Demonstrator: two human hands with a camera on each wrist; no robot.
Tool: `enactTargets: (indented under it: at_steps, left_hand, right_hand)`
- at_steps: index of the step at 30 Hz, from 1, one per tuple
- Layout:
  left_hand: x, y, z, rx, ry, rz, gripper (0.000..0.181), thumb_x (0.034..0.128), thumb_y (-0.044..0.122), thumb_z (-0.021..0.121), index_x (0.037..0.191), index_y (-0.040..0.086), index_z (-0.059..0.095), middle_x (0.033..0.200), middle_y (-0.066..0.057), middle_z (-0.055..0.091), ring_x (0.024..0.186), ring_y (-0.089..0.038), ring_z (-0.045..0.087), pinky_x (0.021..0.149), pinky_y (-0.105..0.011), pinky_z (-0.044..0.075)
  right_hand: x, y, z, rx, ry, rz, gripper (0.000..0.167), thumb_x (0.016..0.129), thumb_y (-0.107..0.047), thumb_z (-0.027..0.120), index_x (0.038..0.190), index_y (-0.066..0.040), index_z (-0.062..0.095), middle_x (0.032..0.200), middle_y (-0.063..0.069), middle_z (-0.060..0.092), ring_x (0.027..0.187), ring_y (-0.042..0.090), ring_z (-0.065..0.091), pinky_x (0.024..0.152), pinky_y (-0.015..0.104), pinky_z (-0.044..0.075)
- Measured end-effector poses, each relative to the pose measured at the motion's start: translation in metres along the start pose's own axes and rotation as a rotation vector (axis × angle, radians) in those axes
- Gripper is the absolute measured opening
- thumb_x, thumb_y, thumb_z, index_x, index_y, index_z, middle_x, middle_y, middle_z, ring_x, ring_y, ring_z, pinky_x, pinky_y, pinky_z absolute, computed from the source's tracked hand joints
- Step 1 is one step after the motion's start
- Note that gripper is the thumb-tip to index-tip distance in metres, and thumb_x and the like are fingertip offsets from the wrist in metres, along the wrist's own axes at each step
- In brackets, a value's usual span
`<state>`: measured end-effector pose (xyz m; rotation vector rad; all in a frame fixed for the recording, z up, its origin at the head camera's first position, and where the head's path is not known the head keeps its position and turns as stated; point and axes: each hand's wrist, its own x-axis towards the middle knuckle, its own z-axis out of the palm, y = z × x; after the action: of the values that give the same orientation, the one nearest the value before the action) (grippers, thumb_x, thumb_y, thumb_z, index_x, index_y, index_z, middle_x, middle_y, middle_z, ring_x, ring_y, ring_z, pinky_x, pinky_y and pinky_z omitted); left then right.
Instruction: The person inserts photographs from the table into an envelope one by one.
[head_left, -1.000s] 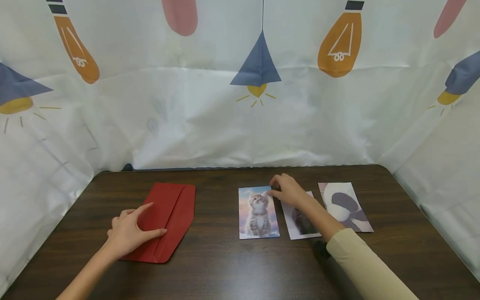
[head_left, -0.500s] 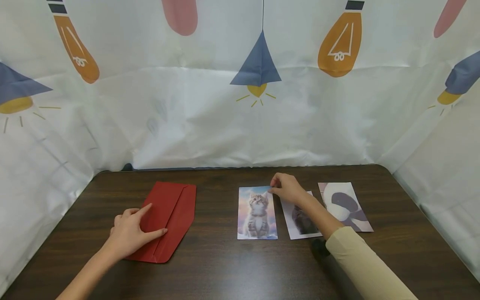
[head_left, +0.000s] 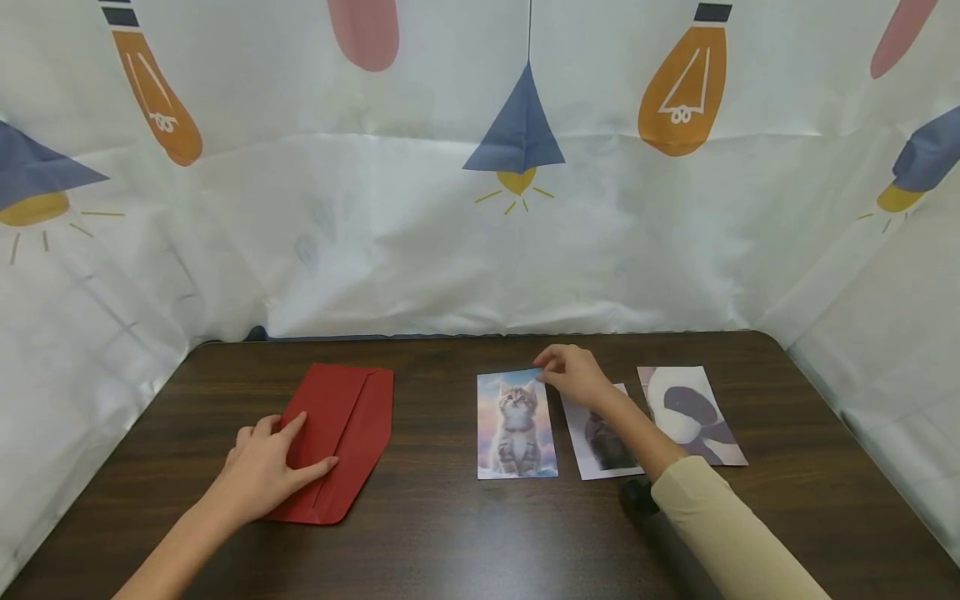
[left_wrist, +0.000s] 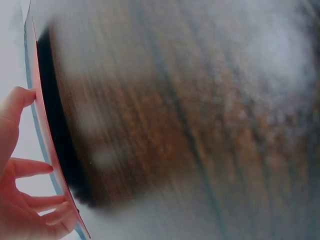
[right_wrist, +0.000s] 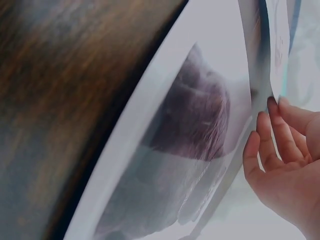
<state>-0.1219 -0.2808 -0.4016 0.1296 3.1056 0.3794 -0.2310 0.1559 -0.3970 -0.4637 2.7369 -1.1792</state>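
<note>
The right hand [head_left: 573, 373] pinches the upper right corner of a rectangular paper card printed with a grey striped kitten on a pink and blue sky [head_left: 517, 429], its thumb and forefinger closed on the edge and the other fingers loosely bent. The card stretches down and left from that grip. The left hand [head_left: 258, 471] has thumb and forefinger spread wide, fingertips resting on a flat red paper envelope with a pointed flap [head_left: 351, 408], which reaches beyond and to the right of those fingertips.

Just below the right fingers, partly under the forearm, lies a white-bordered paper card showing a dark animal [head_left: 600, 454]; farther right of them is a paper card with a white and dark-grey picture [head_left: 675, 425]. Under both hands spreads a dark brown wood-grain table [head_left: 450, 542]. Beyond the fingers hangs a white sheet printed with lamps and bulbs [head_left: 337, 250].
</note>
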Motion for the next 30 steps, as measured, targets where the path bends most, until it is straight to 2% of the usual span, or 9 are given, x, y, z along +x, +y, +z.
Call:
enactTargets:
  at_steps: [5,16,23,30]
  left_hand:
    - [0.0001,-0.0002,0.0013,-0.001,0.005,-0.005,0.094,0.0882,0.055,0.078,0.144,-0.016,0.051,0.131,-0.048,0.046,0.104,-0.063,0.05,0.078,-0.068,0.048]
    - [-0.0019,-0.002,0.0014,-0.01,0.013,-0.005,0.092,0.0897,0.053,0.078,0.147,-0.012,0.05,0.133,-0.049,0.045,0.106,-0.062,0.048,0.076,-0.067,0.048]
    - [-0.0041,-0.0018,0.0007,-0.024,0.032,0.007,0.085,0.091,0.051,0.078,0.149,-0.006,0.052,0.134,-0.049,0.045,0.107,-0.064,0.048,0.076,-0.068,0.048]
    - [-0.0048,-0.0007,0.0001,-0.033,0.046,0.012,0.083,0.0911,0.049,0.078,0.148,-0.005,0.053,0.135,-0.048,0.044,0.109,-0.065,0.047,0.078,-0.07,0.047]
  right_hand:
    - [-0.0007,0.0005,0.0002,0.006,0.0,-0.001,0.018,0.102,-0.004,0.066,0.118,0.004,0.071,0.1,0.014,0.076,0.112,0.04,0.069,0.101,0.058,0.053]
    - [0.0007,0.0012,0.0004,0.062,0.003,0.018,0.019,0.103,-0.003,0.065,0.119,0.004,0.07,0.095,0.014,0.076,0.08,0.022,0.071,0.075,0.037,0.058]
    - [-0.0003,0.0009,0.0003,0.143,-0.002,0.028,0.02,0.103,-0.002,0.064,0.12,0.007,0.068,0.094,0.016,0.074,0.073,0.019,0.071,0.071,0.035,0.063]
    - [-0.0015,0.0014,0.0,0.216,-0.007,0.044,0.021,0.103,-0.001,0.064,0.121,0.009,0.067,0.09,0.016,0.071,0.072,0.016,0.068,0.071,0.035,0.063]
